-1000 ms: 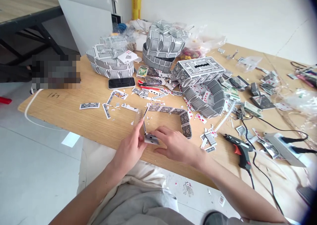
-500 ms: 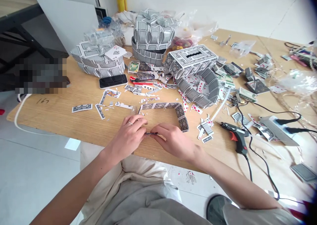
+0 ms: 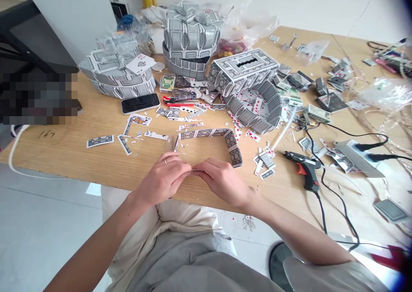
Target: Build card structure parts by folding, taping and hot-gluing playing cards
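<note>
A folded strip of playing cards (image 3: pixel 206 133) stands on edge on the table, bent into an open frame with corners at its left and right. My left hand (image 3: pixel 166 173), a ring on one finger, pinches the near side of this strip. Close beside it, my right hand (image 3: pixel 223 180) grips the same near side between thumb and fingers. Only a thin edge of card shows between the fingertips; the rest of that side is hidden by my hands. Small card scraps (image 3: pixel 183 145) lie just inside the frame.
Behind stand a card-covered slotted box (image 3: pixel 244 67), an open card basket (image 3: pixel 252 112) and lidded card boxes (image 3: pixel 193 34). A phone (image 3: pixel 140 103) and red cutter (image 3: pixel 177 102) lie left of centre. To the right are a glue gun (image 3: pixel 304 170), a power strip (image 3: pixel 358 159) and cables.
The view has shifted slightly. My fingertips have come closer together on the near side of the strip, covering more of it. Both hands keep hold of it.
</note>
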The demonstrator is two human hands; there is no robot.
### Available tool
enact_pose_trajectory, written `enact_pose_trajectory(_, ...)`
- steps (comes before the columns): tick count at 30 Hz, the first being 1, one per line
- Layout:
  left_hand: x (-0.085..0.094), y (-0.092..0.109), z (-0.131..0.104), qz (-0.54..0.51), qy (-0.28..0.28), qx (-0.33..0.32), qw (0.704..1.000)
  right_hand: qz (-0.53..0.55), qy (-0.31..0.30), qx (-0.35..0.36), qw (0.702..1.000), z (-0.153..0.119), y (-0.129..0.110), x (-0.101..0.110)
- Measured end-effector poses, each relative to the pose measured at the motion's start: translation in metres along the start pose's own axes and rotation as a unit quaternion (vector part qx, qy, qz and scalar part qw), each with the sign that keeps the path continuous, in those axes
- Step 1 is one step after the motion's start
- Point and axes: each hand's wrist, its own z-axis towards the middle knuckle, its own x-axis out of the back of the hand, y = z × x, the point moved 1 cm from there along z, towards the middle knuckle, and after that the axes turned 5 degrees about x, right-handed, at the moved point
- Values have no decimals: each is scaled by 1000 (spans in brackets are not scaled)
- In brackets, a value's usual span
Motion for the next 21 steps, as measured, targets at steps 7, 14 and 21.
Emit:
enact_pose_trajectory(7,1,1,-1,43,33,-37,998,1,7,0,1000,-5,3,-4)
enact_pose_trajectory(14,7,8,4,131,3,-44,990,1,23,10,1000,-6,6,-7)
enact_pose_trajectory(21,9,6,6,136,-9,-55,989,-12,19,-5,1000,-3,-1,-4)
